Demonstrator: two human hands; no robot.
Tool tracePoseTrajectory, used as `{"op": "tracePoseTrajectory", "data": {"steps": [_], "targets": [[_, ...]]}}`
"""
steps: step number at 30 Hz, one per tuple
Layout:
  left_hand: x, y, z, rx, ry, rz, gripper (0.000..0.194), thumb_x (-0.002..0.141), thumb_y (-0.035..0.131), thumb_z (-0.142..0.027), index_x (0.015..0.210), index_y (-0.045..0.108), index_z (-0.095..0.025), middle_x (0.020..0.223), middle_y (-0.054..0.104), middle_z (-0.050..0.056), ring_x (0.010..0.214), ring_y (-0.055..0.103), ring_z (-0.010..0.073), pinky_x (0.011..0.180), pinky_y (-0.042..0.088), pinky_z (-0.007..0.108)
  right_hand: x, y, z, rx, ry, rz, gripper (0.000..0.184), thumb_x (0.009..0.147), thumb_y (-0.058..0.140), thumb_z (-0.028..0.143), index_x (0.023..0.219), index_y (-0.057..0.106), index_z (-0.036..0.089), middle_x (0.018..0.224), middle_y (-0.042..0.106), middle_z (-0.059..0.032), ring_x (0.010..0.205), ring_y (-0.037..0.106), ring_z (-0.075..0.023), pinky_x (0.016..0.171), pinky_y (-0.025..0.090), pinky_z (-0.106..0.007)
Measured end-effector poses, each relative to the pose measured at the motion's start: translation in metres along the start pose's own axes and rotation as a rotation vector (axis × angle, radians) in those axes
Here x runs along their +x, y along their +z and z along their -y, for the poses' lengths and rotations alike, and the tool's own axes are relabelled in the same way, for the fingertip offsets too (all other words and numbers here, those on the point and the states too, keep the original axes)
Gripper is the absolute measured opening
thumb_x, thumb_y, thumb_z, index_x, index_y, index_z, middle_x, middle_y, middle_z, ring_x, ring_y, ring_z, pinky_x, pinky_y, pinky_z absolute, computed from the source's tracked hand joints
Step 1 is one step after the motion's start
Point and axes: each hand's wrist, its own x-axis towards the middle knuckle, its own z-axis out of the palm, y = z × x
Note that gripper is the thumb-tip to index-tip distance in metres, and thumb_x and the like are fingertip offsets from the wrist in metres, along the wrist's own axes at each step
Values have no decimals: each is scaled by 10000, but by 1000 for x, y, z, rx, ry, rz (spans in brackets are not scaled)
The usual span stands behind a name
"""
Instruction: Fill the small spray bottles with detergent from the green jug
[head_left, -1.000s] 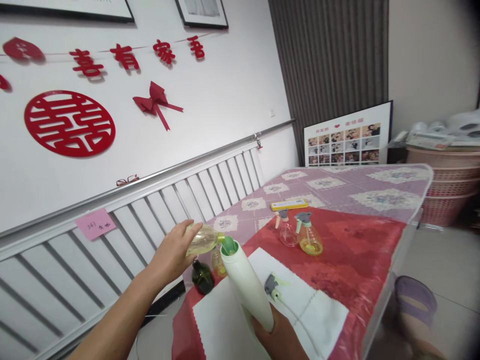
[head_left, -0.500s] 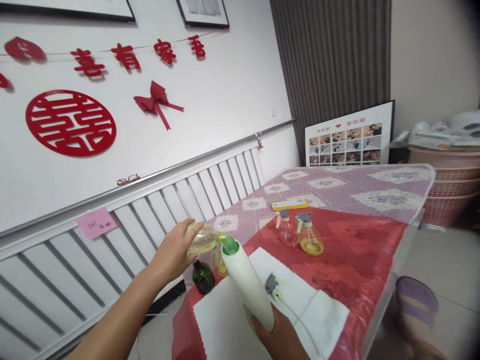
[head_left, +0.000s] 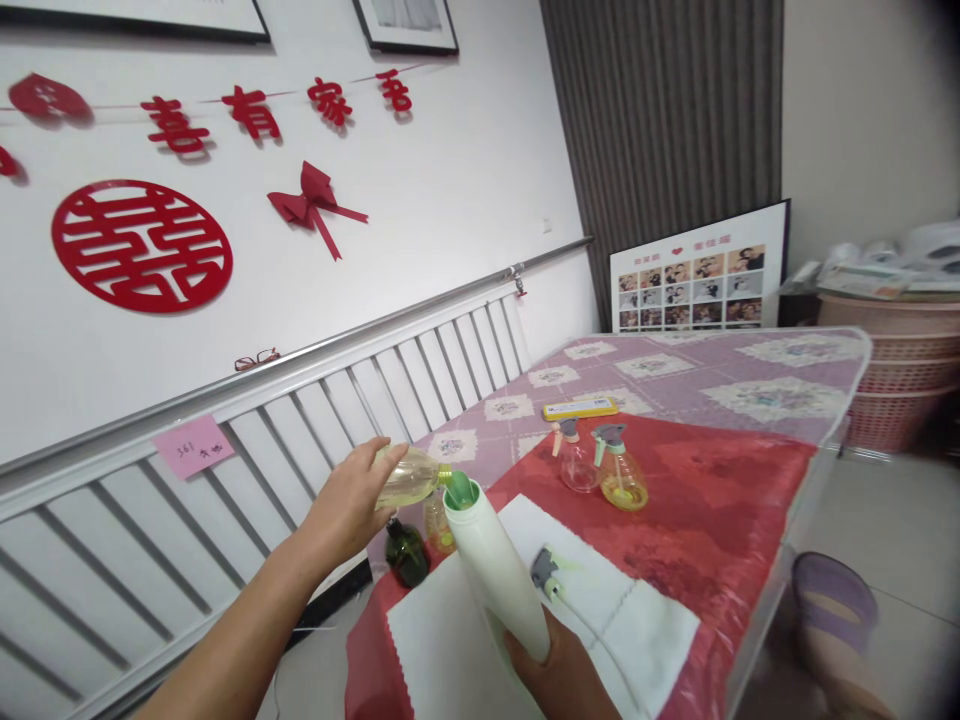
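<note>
My left hand (head_left: pixel 364 490) grips a clear plastic bottle (head_left: pixel 409 476) of pale yellow liquid, tipped sideways with its neck at a green funnel (head_left: pixel 462 490). The funnel sits in the mouth of a tall pale green bottle (head_left: pixel 499 565). That bottle leans, and my right hand (head_left: pixel 559 665) is wrapped round its lower end. Beneath it lies a white cloth (head_left: pixel 435 640). On the cloth rests a grey spray head (head_left: pixel 545 570) with a long thin tube. A dark green bottle (head_left: pixel 406 553) stands below my left hand, beside a partly hidden clear bottle (head_left: pixel 439 525) holding yellow liquid.
Two clear spray bottles, one with a peach trigger (head_left: pixel 576 460) and one with a green trigger (head_left: pixel 621 475), stand on the red cloth (head_left: pixel 697 500). Behind them lies a yellow box (head_left: pixel 580 408). A white railing (head_left: pixel 315 440) runs along the left; a purple stool (head_left: pixel 832 590) is at right.
</note>
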Motion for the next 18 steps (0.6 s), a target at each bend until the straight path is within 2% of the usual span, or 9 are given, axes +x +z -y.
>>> {"op": "tracePoseTrajectory", "data": {"steps": [8, 18], "targets": [[0, 2, 1, 2, 7, -17, 740, 768, 651, -177, 1439, 356, -273, 1468, 416, 145, 1310, 465, 345, 1047, 448, 540, 0, -1, 0, -6, 11, 10, 373, 668, 617, 342, 974, 754, 177, 889, 806, -37, 836, 732, -287, 743, 560, -323], [0, 2, 1, 28, 9, -22, 739, 767, 646, -173, 1440, 358, -280, 1465, 422, 142, 1310, 468, 346, 1043, 457, 537, -1, 1, 0, -1, 3, -14, 410, 673, 605, 342, 1010, 752, 160, 905, 804, -44, 852, 730, -307, 747, 564, -343]]}}
